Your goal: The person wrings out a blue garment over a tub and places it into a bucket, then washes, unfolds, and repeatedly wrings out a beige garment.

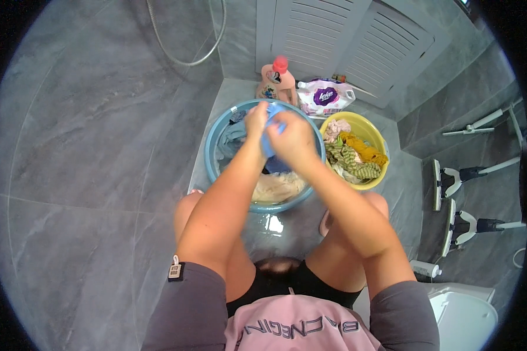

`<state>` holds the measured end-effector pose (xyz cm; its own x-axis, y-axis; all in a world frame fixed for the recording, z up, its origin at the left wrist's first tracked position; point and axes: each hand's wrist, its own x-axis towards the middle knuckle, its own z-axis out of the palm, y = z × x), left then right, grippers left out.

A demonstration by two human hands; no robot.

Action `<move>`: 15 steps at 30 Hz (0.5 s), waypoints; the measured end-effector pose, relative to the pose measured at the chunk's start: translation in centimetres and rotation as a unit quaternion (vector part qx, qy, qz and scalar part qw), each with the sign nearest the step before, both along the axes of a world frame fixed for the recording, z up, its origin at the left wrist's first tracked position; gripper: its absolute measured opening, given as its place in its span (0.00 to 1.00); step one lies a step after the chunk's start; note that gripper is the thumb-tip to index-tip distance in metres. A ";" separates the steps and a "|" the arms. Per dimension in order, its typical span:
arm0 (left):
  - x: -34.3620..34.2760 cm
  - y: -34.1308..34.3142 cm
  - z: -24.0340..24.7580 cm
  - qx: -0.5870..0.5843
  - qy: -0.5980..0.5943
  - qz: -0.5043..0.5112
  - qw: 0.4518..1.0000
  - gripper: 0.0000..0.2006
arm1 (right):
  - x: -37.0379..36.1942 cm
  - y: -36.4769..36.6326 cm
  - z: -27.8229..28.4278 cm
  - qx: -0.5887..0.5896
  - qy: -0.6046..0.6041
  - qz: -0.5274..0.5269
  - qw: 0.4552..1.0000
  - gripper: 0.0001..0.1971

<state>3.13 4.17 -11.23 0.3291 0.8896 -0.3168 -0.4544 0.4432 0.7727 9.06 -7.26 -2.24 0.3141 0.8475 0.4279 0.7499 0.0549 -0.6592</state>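
Over the large blue basin, both my hands are closed on a light blue cloth. My left hand grips its left side, and my right hand, smeared by motion, holds it from the right. What kind of garment the cloth is, I cannot make out. In the basin below lie wet clothes: a grey-blue piece at the left, a dark blue piece in the middle and a cream piece in the water at the near side.
A yellow basin of clothes stands right of the blue one. Behind them are a pink bottle with a red cap and a white and purple package. A shower hose hangs at the back; mops lean at the right.
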 end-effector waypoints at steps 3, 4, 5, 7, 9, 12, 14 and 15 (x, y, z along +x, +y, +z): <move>1.3 -2.9 2.5 0.009 0.008 0.005 1.000 0.09 | 0.2 -0.8 -1.0 0.031 0.004 0.001 0.999 0.08; 2.7 -4.9 4.6 -0.084 -0.095 0.031 0.991 0.09 | 2.3 0.0 -1.2 0.030 0.029 -0.064 0.997 0.11; 3.3 -5.1 4.3 -0.034 0.032 0.046 0.998 0.09 | 5.3 1.5 -1.7 0.003 0.077 -0.106 0.991 0.12; 5.2 -7.5 5.4 -0.009 0.014 -0.003 1.000 0.09 | 7.9 1.7 -1.9 -0.029 0.120 -0.159 0.980 0.13; 4.0 -6.2 4.3 -0.036 -0.019 0.016 0.999 0.09 | 6.0 0.8 -1.0 -0.066 0.128 -0.147 0.979 0.13; 0.3 -1.2 2.1 0.148 0.214 -0.045 0.965 0.10 | -0.3 -2.1 -0.3 0.053 0.037 0.011 0.998 0.08; 0.0 -1.1 0.7 0.178 0.166 -0.080 0.967 0.11 | -2.5 -3.0 0.3 0.087 0.030 0.044 0.995 0.07; 0.9 -1.8 0.6 0.131 0.106 -0.070 0.983 0.11 | -0.6 -2.3 0.1 0.081 0.048 0.036 0.995 0.09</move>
